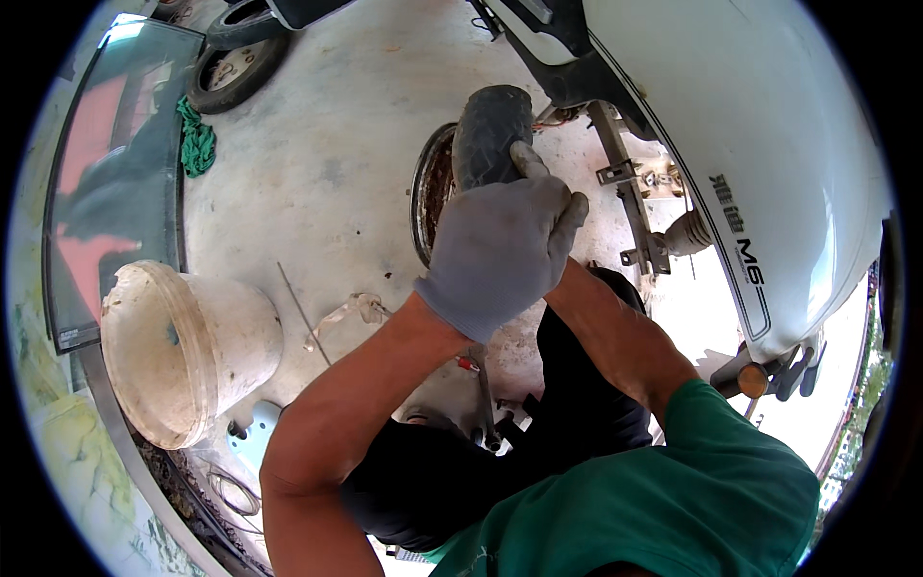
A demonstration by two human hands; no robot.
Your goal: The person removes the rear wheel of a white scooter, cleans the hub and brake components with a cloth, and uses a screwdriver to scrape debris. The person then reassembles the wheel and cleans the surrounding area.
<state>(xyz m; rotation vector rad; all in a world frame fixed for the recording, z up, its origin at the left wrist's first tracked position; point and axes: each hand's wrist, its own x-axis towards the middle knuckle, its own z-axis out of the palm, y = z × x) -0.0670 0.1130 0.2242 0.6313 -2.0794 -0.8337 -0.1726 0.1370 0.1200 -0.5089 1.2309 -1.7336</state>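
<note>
Both of my hands meet at a worn black tyre [488, 135], in the middle of the view. My left hand [486, 255], in a grey glove, is closed against the tyre's near end, with one fingertip lying on the tread. From the right, my right hand [567, 226] reaches in under the left one; most of it is hidden behind the grey glove, so its grip does not show. A rusty wheel rim [423, 197] shows its round edge just left of the tyre. Below my wrists, a metal bar [484, 399] and a small red-ended piece [467, 363] lie between my knees.
A white scooter body [769, 154] fills the right side, its metal frame [625, 202] close to my hands. At left stand a dirty white bucket [240, 327] and a glass panel [144, 207]. A green cloth [197, 144], tyres [255, 82] and a thin rod [298, 308] lie on the floor.
</note>
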